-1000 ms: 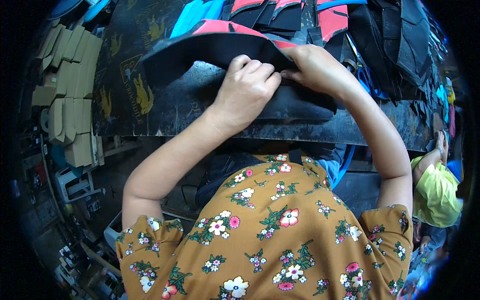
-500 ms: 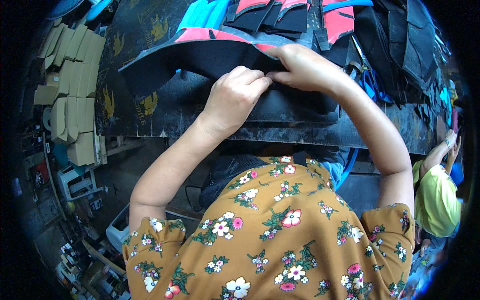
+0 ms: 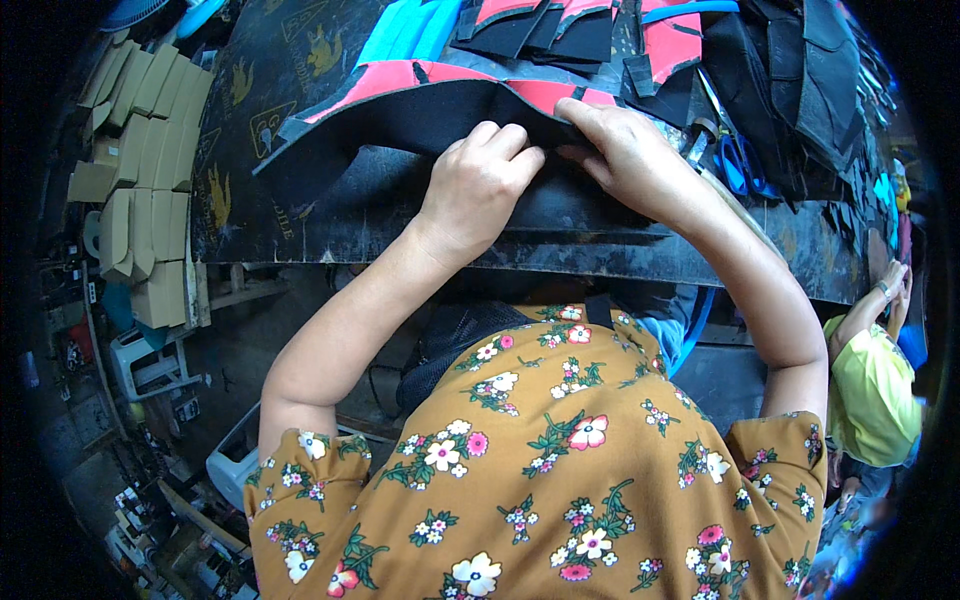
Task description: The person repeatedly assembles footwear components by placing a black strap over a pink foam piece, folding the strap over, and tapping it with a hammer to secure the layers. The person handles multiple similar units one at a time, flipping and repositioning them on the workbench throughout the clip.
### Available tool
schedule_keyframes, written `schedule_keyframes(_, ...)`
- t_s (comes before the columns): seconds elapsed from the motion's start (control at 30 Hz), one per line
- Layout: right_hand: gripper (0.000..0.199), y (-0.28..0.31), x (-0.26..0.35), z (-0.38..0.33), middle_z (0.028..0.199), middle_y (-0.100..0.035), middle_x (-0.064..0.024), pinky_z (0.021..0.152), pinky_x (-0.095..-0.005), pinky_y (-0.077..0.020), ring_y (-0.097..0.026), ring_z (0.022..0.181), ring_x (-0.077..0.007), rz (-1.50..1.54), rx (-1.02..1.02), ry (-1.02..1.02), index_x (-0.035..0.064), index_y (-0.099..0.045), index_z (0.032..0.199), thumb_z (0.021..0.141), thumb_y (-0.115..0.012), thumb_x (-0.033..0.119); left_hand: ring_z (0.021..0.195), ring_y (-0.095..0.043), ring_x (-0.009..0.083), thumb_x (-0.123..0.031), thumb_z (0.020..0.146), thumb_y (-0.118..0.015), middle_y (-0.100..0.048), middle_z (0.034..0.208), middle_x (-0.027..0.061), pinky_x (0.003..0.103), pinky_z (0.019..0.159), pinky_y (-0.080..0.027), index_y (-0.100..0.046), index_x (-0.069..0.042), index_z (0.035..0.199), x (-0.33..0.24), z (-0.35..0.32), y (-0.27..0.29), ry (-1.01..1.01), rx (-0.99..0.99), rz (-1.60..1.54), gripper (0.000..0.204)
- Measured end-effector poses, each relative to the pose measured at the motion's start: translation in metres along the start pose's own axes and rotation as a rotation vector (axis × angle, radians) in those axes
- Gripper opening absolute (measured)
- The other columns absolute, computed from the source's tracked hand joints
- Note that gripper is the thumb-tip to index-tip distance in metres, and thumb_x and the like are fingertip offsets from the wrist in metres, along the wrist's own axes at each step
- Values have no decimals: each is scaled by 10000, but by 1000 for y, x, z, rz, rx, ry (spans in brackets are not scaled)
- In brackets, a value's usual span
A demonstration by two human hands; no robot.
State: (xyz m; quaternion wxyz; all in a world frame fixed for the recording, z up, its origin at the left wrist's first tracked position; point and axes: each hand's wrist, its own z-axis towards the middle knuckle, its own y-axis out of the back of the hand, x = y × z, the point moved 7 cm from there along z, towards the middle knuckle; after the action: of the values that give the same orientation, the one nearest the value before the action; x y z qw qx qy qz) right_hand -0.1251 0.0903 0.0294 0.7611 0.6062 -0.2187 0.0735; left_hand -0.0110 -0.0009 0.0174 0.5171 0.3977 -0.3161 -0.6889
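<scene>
A long, curved sheet panel [image 3: 400, 117], black on the face toward me and pink along its far side, is raised off the dark table in front of me. My left hand [image 3: 480, 180] is closed at the panel's near side, its knuckles up and its fingertips partly hidden. Gripping the panel's right part is my right hand [image 3: 622, 150], with fingers over the upper edge and the thumb below. A small gap lies between the two hands. The panel's left end slopes down toward the tabletop.
Blue strips [image 3: 410, 32] and pink-and-black cut pieces [image 3: 535, 32] lie beyond the panel. Blue-handled scissors [image 3: 738, 160] rest right of my right hand, by stacked black sheets [image 3: 800, 90]. Cardboard boxes [image 3: 150, 160] stand at left. A person in yellow [image 3: 875, 390] is at far right.
My hands have drawn slightly apart; earlier their fingertips nearly met. The panel has tipped, so more of its pink side shows, and its left end has shifted down and right.
</scene>
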Motion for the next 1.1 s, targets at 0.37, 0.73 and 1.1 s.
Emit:
schedule_keyframes(0.37,529,-6,-7,-4,1190,-710,-260,968,-484,-541,-670,1139,-453,20,-22,26,-4,-592,1362,894,-789,146,900,-642,244,-88,820,-673,-601,916,60,366,756,-580,-711,-89,926,-2,6,2,2,39,58,113)
schedule_keyframes(0.73,429,-1,-16,10,1079,-679,-280,894,-496,-538,-661,1044,-479,51,32,-28,-12,-616,1269,898,-780,129,884,-632,228,-101,842,-672,-610,908,43,354,781,-570,-754,-87,1006,-2,7,2,-39,41,-4,183)
schedule_keyframes(1.1,506,-5,-34,31,1241,-691,-281,1017,-446,-541,-673,1154,-439,103,261,-52,-34,-663,1305,855,-827,128,861,-632,211,-110,855,-677,-614,892,27,346,763,-561,-781,-98,1076,-4,9,3,-24,43,-2,244)
